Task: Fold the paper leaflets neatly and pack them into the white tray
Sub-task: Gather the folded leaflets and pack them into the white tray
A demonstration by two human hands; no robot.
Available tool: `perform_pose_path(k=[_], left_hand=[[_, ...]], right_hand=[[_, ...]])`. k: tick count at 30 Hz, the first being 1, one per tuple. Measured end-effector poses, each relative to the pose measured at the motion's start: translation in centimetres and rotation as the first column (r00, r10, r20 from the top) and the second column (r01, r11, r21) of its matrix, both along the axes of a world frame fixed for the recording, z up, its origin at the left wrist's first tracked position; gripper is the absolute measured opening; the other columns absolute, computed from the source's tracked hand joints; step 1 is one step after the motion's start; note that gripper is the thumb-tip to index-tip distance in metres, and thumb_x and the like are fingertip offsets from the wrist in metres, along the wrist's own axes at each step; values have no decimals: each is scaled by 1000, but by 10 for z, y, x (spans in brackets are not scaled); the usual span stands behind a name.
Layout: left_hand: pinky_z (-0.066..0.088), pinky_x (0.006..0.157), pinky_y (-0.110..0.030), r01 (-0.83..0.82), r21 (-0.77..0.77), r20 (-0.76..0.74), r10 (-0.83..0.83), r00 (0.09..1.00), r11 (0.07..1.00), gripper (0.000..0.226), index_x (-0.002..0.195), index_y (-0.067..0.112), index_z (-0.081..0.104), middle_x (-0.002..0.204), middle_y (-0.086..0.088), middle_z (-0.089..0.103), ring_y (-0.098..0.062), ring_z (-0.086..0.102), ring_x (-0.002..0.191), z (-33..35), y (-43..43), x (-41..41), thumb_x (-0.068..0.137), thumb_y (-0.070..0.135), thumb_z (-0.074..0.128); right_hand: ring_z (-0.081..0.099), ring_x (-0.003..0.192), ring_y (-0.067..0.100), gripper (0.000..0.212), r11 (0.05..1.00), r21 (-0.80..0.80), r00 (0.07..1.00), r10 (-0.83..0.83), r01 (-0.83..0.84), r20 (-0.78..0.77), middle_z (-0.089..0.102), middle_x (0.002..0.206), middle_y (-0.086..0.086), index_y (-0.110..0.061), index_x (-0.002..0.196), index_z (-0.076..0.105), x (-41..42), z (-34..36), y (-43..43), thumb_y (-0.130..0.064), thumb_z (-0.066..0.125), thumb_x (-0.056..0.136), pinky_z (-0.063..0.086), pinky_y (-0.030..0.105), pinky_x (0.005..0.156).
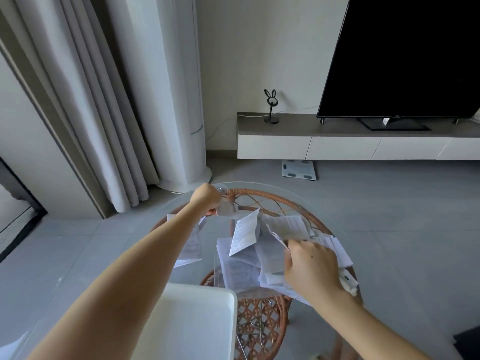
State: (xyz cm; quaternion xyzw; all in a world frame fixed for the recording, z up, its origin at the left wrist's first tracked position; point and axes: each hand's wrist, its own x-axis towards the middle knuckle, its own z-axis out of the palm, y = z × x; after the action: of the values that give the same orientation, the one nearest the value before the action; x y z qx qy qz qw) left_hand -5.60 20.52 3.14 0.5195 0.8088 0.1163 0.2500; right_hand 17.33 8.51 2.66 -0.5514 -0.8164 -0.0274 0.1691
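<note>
Several printed paper leaflets lie scattered on a round glass table with a rattan frame. My left hand reaches to the far side and grips one end of a leaflet lifted off the glass. My right hand pinches the near edge of another leaflet that curls up at the right. A half-folded leaflet stands tent-like between my hands. The white tray sits at the near left edge, under my left forearm, with nothing visible in it.
A white tower fan and grey curtains stand beyond the table at left. A low TV cabinet with a dark screen and a rabbit-shaped lamp runs along the far wall. A bathroom scale lies on the floor.
</note>
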Motion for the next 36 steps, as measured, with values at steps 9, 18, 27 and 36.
perform_pose_path(k=[9,18,27,36], left_hand=[[44,73,-33,244,227,-312,-167,935,943,39,101,14,62,103,-15,60,-32,57,99,-25,-13,18,90,51,53],[32,48,-21,249,-128,-109,-263,959,960,57,65,13,41,64,4,46,-10,44,57,-31,-47,49,76,64,66],[37,48,-22,-182,13,396,162,904,983,19,80,4,51,62,-5,49,-20,50,60,-8,-44,52,94,17,50],[58,55,-31,-289,44,862,110,495,956,10,103,2,60,96,-15,68,-25,68,80,22,-83,37,95,5,55]], right_hand=[[66,59,27,20,925,-333,600,-374,185,-707,66,66,7,-12,78,59,44,51,41,1,47,86,56,38,51],[68,63,28,17,516,-847,107,-842,-127,-529,67,82,21,2,100,61,-23,-2,56,5,46,91,59,36,56],[64,57,26,14,500,-847,-72,-866,-182,-495,66,81,19,0,84,58,-34,2,57,4,46,89,55,28,46],[58,42,16,17,545,-819,213,-791,-181,-573,66,61,10,-3,86,64,-73,18,23,-7,48,89,42,20,38]])
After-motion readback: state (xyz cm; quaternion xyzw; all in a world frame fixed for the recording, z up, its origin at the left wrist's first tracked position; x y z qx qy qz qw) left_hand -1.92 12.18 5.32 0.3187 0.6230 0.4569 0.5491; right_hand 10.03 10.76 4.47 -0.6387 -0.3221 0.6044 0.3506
